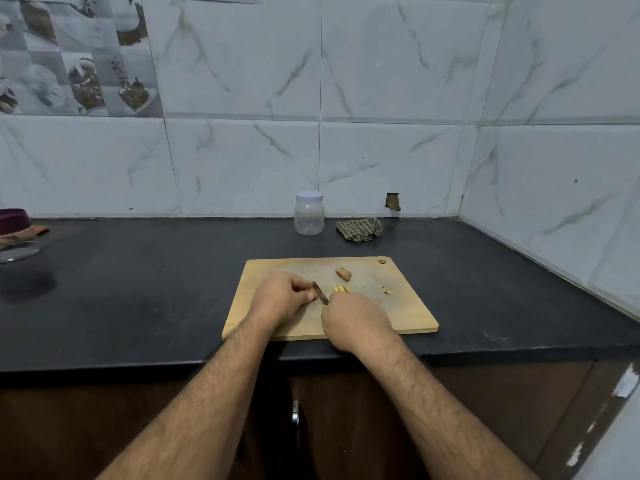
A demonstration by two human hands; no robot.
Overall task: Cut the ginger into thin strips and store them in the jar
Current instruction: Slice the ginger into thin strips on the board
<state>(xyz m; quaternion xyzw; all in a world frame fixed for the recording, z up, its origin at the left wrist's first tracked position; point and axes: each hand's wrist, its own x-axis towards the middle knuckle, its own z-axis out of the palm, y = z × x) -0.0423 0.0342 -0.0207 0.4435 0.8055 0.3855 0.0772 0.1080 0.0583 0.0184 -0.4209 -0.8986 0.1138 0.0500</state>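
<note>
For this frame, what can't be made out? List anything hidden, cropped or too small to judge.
Head view only:
- Ginger piece under the left hand: almost wholly covered by its fingers.
- Knife: handle hidden inside the right hand; only the blade shows.
- Cut pieces: too small to judge thickness.
- Jar: contents unclear through cloudy plastic.
- Glass dish: cropped by the left edge.

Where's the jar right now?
Head view: the jar stands lidded at the counter's back by the wall, behind the cutting board, left of the checked cloth.
</note>
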